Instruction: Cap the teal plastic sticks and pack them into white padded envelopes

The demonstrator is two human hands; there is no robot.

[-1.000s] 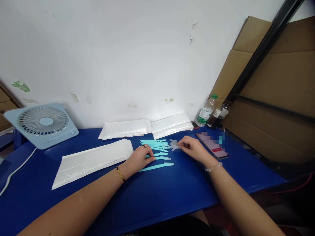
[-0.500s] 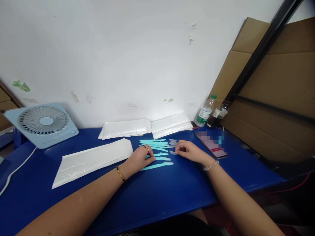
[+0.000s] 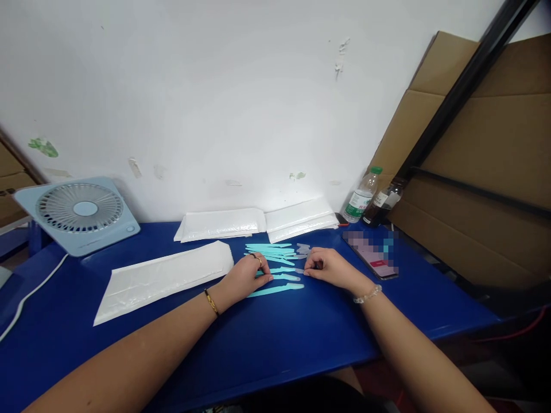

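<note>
Several thin teal plastic sticks lie in a row on the blue table, with a few small clear caps beside their right ends. My left hand rests on the sticks, its fingers pressed down on one of them. My right hand sits just to the right, fingers pinched together on a small clear cap at the tip of a stick. A long white padded envelope lies to the left of my left hand.
Two stacks of white envelopes lie against the wall. A light blue fan with a white cord stands at the far left. A phone, a water bottle and a dark bottle sit at right, before leaning cardboard.
My right hand has moved left and toward me, from the loose caps down to the tip of a stick by my left hand. My left hand stayed put.
</note>
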